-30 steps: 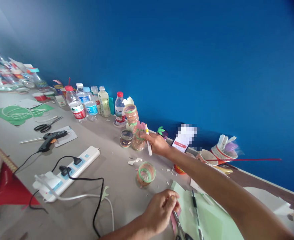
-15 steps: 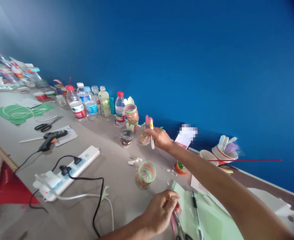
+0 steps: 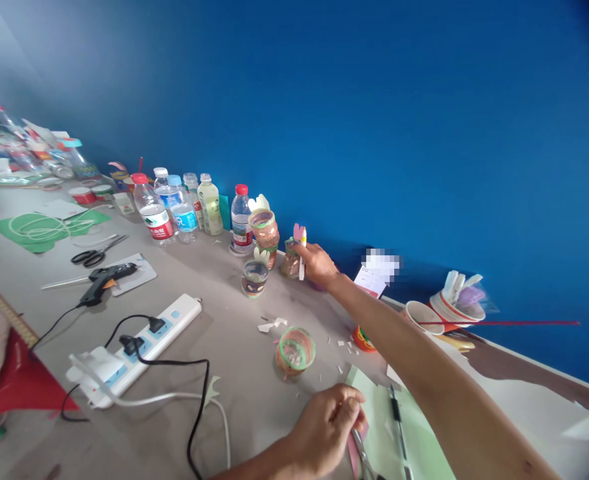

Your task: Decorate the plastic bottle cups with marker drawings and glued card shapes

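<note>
Reaching toward the blue wall, my right hand (image 3: 320, 265) is closed, with a white marker (image 3: 302, 257) upright in its fingers. The same fingers grip the rim of a small brownish cup (image 3: 290, 263) with a pink paper cutout (image 3: 299, 233) standing at its rim. Low in front, my left hand (image 3: 330, 427) is closed on the blade end of metal scissors (image 3: 362, 455). Beside those blades shows a pink strip of paper (image 3: 353, 460). Between the hands stands a clear cup with a green rim (image 3: 295, 350). Another cup with a pale cutout (image 3: 255, 279) stands left of my right hand.
A white power strip (image 3: 147, 350) with cords lies left. Behind it are a glue gun (image 3: 107, 280) and black scissors (image 3: 97, 253). Several bottles (image 3: 184, 207) line the wall. Green paper (image 3: 419, 427) and a pen (image 3: 398, 420) lie right, near paper cups (image 3: 454, 310).
My right hand has moved slightly toward the wall, carrying the brownish cup and marker along. My left hand stays almost where it was, with the scissors.
</note>
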Demonstrator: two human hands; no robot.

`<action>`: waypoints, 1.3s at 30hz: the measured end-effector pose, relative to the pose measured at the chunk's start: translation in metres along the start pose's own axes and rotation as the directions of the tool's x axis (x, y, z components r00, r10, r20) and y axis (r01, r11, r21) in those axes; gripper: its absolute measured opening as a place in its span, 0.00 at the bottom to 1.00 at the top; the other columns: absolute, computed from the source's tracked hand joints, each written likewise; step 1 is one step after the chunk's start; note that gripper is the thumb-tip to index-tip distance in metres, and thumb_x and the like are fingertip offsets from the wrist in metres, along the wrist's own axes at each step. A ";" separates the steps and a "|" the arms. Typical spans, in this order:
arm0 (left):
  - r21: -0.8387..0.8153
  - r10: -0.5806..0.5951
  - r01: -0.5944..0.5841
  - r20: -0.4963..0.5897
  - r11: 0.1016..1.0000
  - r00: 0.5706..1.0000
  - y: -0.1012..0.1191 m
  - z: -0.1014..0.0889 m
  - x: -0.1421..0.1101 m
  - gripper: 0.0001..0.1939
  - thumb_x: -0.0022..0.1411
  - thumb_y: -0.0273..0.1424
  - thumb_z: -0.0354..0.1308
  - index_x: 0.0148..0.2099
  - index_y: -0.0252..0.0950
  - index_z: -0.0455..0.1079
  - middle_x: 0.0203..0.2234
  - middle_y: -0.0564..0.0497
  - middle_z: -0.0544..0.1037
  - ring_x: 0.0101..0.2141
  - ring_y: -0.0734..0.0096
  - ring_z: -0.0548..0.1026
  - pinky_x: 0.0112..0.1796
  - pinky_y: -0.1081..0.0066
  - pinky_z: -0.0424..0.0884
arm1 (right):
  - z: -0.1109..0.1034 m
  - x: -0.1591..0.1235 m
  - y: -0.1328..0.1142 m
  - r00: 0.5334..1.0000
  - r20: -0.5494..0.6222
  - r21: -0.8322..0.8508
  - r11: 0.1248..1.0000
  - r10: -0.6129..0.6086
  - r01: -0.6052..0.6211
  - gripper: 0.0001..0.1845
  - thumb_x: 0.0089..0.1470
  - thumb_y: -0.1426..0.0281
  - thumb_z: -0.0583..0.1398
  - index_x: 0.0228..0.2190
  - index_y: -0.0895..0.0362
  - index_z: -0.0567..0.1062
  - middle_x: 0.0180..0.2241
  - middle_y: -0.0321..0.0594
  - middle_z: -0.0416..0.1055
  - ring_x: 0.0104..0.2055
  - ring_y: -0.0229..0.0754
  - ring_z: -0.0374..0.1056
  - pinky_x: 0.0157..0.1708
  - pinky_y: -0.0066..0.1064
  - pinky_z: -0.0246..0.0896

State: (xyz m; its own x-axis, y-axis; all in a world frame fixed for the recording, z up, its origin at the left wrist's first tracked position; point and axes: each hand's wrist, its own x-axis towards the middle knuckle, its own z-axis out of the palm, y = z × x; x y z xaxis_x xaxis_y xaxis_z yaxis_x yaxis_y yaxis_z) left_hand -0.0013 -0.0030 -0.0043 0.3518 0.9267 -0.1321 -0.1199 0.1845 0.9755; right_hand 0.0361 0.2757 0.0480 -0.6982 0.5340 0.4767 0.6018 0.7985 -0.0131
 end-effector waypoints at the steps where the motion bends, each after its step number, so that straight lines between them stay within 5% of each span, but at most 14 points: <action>1: -0.001 -0.002 0.002 -0.002 1.000 1.000 0.000 0.000 0.000 0.39 0.61 0.61 0.44 0.49 0.28 0.71 0.31 0.46 0.75 0.34 0.65 0.73 0.39 0.67 0.68 | 0.001 0.000 0.001 1.000 -0.003 0.001 1.000 0.009 -0.009 0.18 0.57 0.74 0.54 0.49 0.57 0.72 0.40 0.46 0.77 0.36 0.45 0.70 0.41 0.33 0.61; 11: 0.024 -0.012 0.012 0.006 1.000 1.000 0.002 -0.001 0.000 0.40 0.60 0.62 0.44 0.49 0.29 0.71 0.30 0.46 0.75 0.34 0.66 0.73 0.39 0.67 0.68 | 0.005 -0.001 0.006 0.996 -0.011 -0.014 0.996 0.091 -0.091 0.21 0.54 0.76 0.54 0.50 0.56 0.71 0.40 0.46 0.77 0.36 0.46 0.70 0.38 0.33 0.60; 18: 0.044 -0.012 0.011 0.010 0.999 1.000 0.003 -0.001 0.000 0.41 0.60 0.62 0.43 0.50 0.28 0.71 0.31 0.44 0.77 0.35 0.64 0.74 0.40 0.66 0.68 | -0.020 0.004 0.002 0.998 -0.003 -0.021 0.997 0.070 -0.070 0.19 0.53 0.76 0.57 0.47 0.58 0.73 0.40 0.49 0.79 0.35 0.46 0.72 0.42 0.36 0.56; 24: 0.056 -0.012 0.011 0.013 0.998 1.000 0.002 -0.001 0.000 0.40 0.60 0.62 0.43 0.50 0.29 0.72 0.30 0.45 0.77 0.34 0.65 0.74 0.40 0.66 0.68 | -0.043 0.012 -0.045 1.000 0.017 0.006 1.000 -0.012 0.012 0.22 0.55 0.74 0.56 0.52 0.59 0.69 0.39 0.47 0.78 0.38 0.48 0.72 0.45 0.37 0.57; 30: 0.039 0.004 -0.005 0.018 0.999 1.000 0.005 -0.002 0.001 0.41 0.60 0.62 0.43 0.49 0.27 0.71 0.30 0.45 0.76 0.34 0.65 0.73 0.40 0.66 0.68 | -0.036 0.016 -0.108 0.964 0.190 0.040 0.983 -0.186 0.181 0.17 0.58 0.69 0.57 0.49 0.53 0.72 0.38 0.41 0.78 0.37 0.46 0.72 0.39 0.34 0.63; 39: 0.064 0.018 -0.019 0.016 0.998 1.000 0.006 -0.001 0.000 0.40 0.60 0.62 0.43 0.47 0.29 0.72 0.29 0.46 0.75 0.33 0.66 0.72 0.39 0.67 0.67 | -0.017 0.027 -0.119 0.947 0.302 -0.029 0.992 -0.107 0.121 0.11 0.62 0.69 0.54 0.45 0.53 0.73 0.35 0.44 0.78 0.32 0.45 0.72 0.31 0.33 0.64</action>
State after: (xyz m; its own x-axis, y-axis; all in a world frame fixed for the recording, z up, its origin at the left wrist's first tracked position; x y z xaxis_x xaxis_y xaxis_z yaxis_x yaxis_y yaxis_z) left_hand -0.0028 -0.0014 0.0012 0.3648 0.9243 -0.1119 -0.0667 0.1459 0.9871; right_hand -0.0474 0.1902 0.0770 -0.8427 0.5047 0.1876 0.5240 0.8489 0.0701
